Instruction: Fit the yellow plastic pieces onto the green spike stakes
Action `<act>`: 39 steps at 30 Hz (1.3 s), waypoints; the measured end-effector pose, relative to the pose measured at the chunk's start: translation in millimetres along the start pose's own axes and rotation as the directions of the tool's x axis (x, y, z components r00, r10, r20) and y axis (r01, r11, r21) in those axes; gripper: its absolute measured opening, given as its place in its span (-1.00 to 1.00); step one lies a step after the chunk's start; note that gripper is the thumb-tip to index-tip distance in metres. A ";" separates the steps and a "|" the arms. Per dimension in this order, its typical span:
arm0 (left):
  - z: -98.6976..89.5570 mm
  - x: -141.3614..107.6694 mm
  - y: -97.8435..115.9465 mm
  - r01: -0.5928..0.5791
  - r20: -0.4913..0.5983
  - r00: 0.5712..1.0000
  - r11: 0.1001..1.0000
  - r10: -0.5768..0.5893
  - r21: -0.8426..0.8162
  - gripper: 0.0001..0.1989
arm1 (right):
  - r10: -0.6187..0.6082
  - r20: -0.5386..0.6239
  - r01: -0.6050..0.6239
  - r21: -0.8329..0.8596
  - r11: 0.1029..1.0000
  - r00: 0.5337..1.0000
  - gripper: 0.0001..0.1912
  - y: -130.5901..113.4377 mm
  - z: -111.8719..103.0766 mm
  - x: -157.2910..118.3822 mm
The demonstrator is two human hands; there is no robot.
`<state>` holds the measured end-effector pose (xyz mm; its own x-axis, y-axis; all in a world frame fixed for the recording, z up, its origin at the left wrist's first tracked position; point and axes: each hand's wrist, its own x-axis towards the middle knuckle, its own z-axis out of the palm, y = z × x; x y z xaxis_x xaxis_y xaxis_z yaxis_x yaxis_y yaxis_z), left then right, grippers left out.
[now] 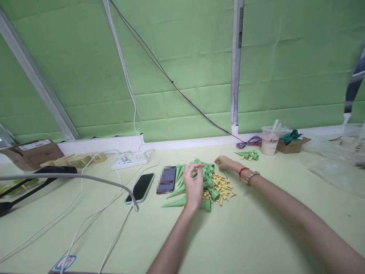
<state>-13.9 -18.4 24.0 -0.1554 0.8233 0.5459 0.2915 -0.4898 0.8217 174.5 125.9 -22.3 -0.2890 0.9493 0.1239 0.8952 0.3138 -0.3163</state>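
A heap of green cone-shaped pieces (176,193) lies on the pale table, with a pile of small yellow parts (221,185) against its right side. Over the green cones is my left hand (194,182), fingers curved and apart, with nothing visible in it. My right hand (224,163) is beside the upper right of the heap, its fingers pressed together; whatever they hold, if anything, is hidden. Farther right and back, a few green cones (248,154) lie with some yellow parts.
Two phones (143,187) (167,180) lie left of the heap. White cables run from a power strip (130,160) across the left side. A cup (270,140), an open cardboard box (290,146) and clear plastic bags (336,167) stand at the right.
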 end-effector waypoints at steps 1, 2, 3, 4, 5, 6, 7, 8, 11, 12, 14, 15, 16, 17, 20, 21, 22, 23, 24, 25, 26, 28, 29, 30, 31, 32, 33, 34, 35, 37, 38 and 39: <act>0.7 -0.8 1.3 -0.001 0.004 1.000 1.000 0.001 -0.006 -0.80 | -0.012 -0.006 0.012 0.025 1.000 1.000 -0.58 1.2 -0.8 -7.0; 1.5 -1.6 2.3 -0.003 0.006 1.000 1.000 0.003 -0.011 -0.81 | -0.019 -0.011 0.020 0.048 0.999 1.000 -0.55 2.0 -1.1 -15.0; 2.4 -2.2 2.9 -0.008 0.009 1.000 1.000 0.008 -0.015 -0.81 | -0.024 -0.015 0.025 0.077 0.997 1.000 -0.54 2.5 -1.0 -23.7; 3.3 -2.7 3.1 -0.016 0.013 1.000 1.000 0.016 -0.017 -0.81 | -0.029 -0.015 0.031 0.121 0.992 0.999 -0.53 2.7 -0.6 -32.4; 4.3 -3.1 2.8 -0.027 0.020 0.999 0.999 0.028 -0.017 -0.81 | -0.032 -0.008 0.033 0.198 0.980 0.999 -0.52 2.5 0.0 -40.8; 5.3 -3.5 2.1 -0.042 0.026 0.999 0.999 0.043 -0.015 -0.81 | -0.028 0.004 0.026 0.292 0.956 1.000 -0.51 2.1 0.5 -48.6; 6.3 -3.9 1.3 -0.059 0.033 0.998 0.998 0.059 -0.010 -0.81 | -0.016 0.011 0.011 0.386 0.922 1.000 -0.50 1.0 0.6 -55.5; 7.3 -4.5 0.3 -0.074 0.042 0.996 0.997 0.074 -0.001 -0.81 | 0.006 0.001 -0.006 0.471 0.882 1.000 -0.50 -0.7 0.0 -61.4; 10.4 -7.4 -1.6 -0.133 0.088 0.988 0.990 0.129 0.038 -0.82 | 0.136 -0.152 -0.008 0.638 0.770 0.979 -0.55 -11.9 -6.3 -75.0; 11.5 -9.0 -1.8 -0.165 0.115 0.981 0.985 0.158 0.052 -0.82 | 0.181 -0.215 0.020 0.693 0.720 0.960 -0.58 -18.0 -9.6 -78.8; 13.8 -13.3 -1.4 -0.248 0.190 0.955 0.966 0.230 0.077 -0.81 | 0.228 -0.271 0.099 0.818 0.567 0.935 -0.63 -32.9 -16.4 -86.7; 15.2 -16.0 -1.1 -0.288 0.235 0.936 0.954 0.260 0.089 -0.80 | 0.215 -0.275 0.144 0.866 0.478 0.937 -0.63 -41.1 -19.3 -91.0; 16.8 -19.1 -0.9 -0.318 0.277 0.919 0.943 0.280 0.100 -0.79 | 0.199 -0.270 0.169 0.894 0.415 0.942 -0.63 -49.3 -21.5 -95.4; 18.5 -22.5 -1.0 -0.334 0.312 0.905 0.936 0.288 0.108 -0.80 | 0.182 -0.268 0.178 0.900 0.399 0.946 -0.62 -57.2 -22.8 -100.0; 24.3 -34.0 -2.5 -0.311 0.362 0.894 0.948 0.265 0.074 -0.84 | 0.155 -0.351 0.261 0.870 0.418 0.923 -0.64 -76.9 -23.6 -113.3; 26.0 -37.7 -3.0 -0.289 0.365 0.895 0.957 0.257 0.035 -0.83 | 0.146 -0.367 0.283 0.870 0.404 0.919 -0.62 -81.7 -23.6 -117.2; 27.3 -40.9 -3.3 -0.263 0.367 0.896 0.965 0.250 -0.015 -0.82 | 0.140 -0.381 0.302 0.870 0.391 0.914 -0.61 -85.6 -23.8 -120.6; 28.2 -43.4 -3.2 -0.229 0.360 0.902 0.971 0.238 -0.067 -0.81 | 0.146 -0.394 0.321 0.874 0.366 0.907 -0.59 -88.5 -24.3 -123.5; 28.6 -45.1 -2.7 -0.189 0.344 0.913 0.975 0.219 -0.121 -0.81 | 0.166 -0.388 0.321 0.889 0.326 0.906 -0.57 -90.4 -25.0 -125.9; 28.7 -46.0 -1.7 -0.142 0.323 0.927 0.975 0.192 -0.172 -0.80 | 0.190 -0.366 0.306 0.908 0.285 0.911 -0.55 -91.5 -25.8 -127.7; 28.5 -46.1 -0.6 -0.093 0.298 0.942 0.971 0.157 -0.219 -0.79 | 0.214 -0.339 0.282 0.925 0.256 0.916 -0.53 -91.7 -26.3 -129.0; 28.3 -44.5 1.1 -0.006 0.250 0.965 0.957 0.081 -0.289 -0.76 | 0.225 -0.267 0.217 0.950 0.223 0.937 -0.51 -90.4 -25.9 -130.5; 28.4 -43.1 1.2 0.026 0.227 0.973 0.951 0.047 -0.308 -0.75 | 0.207 -0.224 0.181 0.962 0.205 0.952 -0.52 -89.2 -24.7 -131.0; 28.8 -41.7 0.8 0.048 0.204 0.979 0.947 0.019 -0.317 -0.74 | 0.179 -0.178 0.147 0.973 0.176 0.968 -0.54 -87.8 -23.1 -131.4; 29.5 -40.4 -0.2 0.061 0.178 0.984 0.945 -0.003 -0.320 -0.73 | 0.144 -0.136 0.117 0.984 0.135 0.980 -0.57 -86.5 -21.2 -131.8; 30.2 -39.1 -1.6 0.069 0.155 0.988 0.944 -0.020 -0.322 -0.72 | 0.107 -0.098 0.088 0.992 0.089 0.989 -0.61 -85.2 -19.3 -132.3; 30.8 -37.9 -3.1 0.077 0.138 0.990 0.942 -0.033 -0.326 -0.71 | 0.080 -0.065 0.062 0.997 0.047 0.995 -0.65 -84.1 -17.6 -132.9; 31.3 -36.7 -4.4 0.082 0.127 0.991 0.939 -0.042 -0.333 -0.71 | 0.068 -0.039 0.038 0.999 0.016 0.997 -0.69 -83.2 -16.2 -133.4; 31.3 -35.4 -5.4 0.086 0.123 0.991 0.936 -0.047 -0.340 -0.71 | 0.066 -0.018 0.018 1.000 -0.006 0.998 -0.72 -82.4 -15.2 -133.8; 30.0 -32.1 -6.2 0.090 0.129 0.990 0.936 -0.049 -0.341 -0.70 | 0.075 0.026 -0.024 0.999 -0.032 0.997 -0.76 -81.3 -14.2 -134.1; 28.8 -30.2 -6.0 0.091 0.137 0.990 0.938 -0.047 -0.335 -0.70 | 0.087 0.042 -0.039 0.998 -0.045 0.995 -0.77 -80.9 -14.1 -133.8; 27.4 -28.3 -5.8 0.091 0.149 0.988 0.941 -0.044 -0.326 -0.69 | 0.102 0.048 -0.042 0.997 -0.057 0.994 -0.78 -80.6 -14.2 -133.3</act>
<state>14.7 -31.0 -0.8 -0.0260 0.8777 0.4785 -0.0474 -0.4792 0.8764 145.8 -26.2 0.0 -0.2117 0.9763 0.0458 -0.3776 -0.0384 -0.9252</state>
